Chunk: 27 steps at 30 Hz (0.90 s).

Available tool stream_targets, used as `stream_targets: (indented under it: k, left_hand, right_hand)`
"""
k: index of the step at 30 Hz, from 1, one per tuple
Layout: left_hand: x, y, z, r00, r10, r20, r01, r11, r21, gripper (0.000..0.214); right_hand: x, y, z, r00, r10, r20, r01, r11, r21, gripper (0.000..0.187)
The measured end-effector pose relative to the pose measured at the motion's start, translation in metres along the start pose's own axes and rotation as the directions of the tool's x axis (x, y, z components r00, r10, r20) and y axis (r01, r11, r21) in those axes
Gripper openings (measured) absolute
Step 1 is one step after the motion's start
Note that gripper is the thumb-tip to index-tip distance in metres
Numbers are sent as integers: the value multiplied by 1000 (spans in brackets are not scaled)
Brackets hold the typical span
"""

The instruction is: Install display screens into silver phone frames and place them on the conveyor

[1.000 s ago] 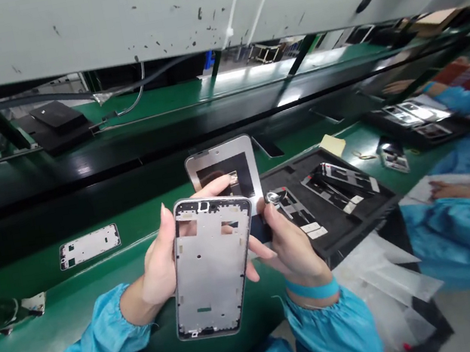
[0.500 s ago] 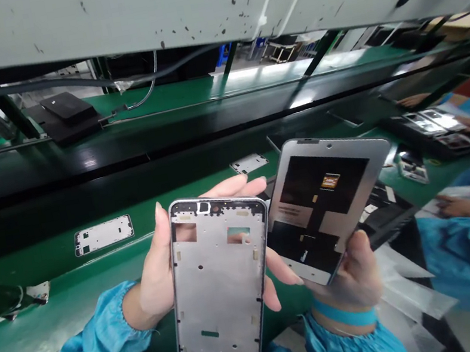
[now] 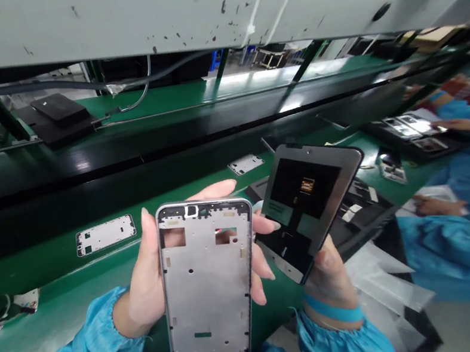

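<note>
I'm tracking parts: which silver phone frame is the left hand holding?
The foremost silver, rectangular metal frame; two similar frames lie beyond it on the green surface.

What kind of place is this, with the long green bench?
It looks like an electronics factory or workshop. The left hand holds a phone-like frame, a similar silvery plate lies on the long green bench, and a co-worker's blue sleeve shows nearby.

Dim, uneven indoor light, pale glare on the green surface (image 3: 59,340) at lower left, bright reflections along the far ledge (image 3: 246,82), metal frame (image 3: 212,289) fairly sharp, co-worker's sleeve (image 3: 462,251) blurred, edges stretched, pixelated patch at bottom centre
</note>
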State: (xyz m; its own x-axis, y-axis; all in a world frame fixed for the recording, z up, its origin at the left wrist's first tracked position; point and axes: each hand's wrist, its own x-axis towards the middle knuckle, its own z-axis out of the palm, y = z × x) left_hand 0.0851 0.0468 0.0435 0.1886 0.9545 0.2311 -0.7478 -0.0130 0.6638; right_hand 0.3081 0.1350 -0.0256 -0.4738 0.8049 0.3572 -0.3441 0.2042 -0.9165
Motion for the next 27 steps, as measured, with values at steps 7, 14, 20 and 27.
stream_targets:
  k: [7,14,20,27]
  left_hand:
    - [7,1,-8,996,83,33,-86,993,81,77]
    - [45,1,-45,907,409,-103,-342,855,391,71]
    - [51,7,-51,876,471,-104,-418,848,326,61]
    - [53,5,-51,849,504,-158,-453,850,269,55]
  right_hand:
    - [-4,-25,-6,979,-197,54,203,928,-312,46]
    - [4,-32,-3,927,-211,309,366,684,-631,68]
    - [1,-25,-4,912,-146,384,383,637,-668,67]
    - [6,-26,-2,891,-117,439,408,630,-660,70]
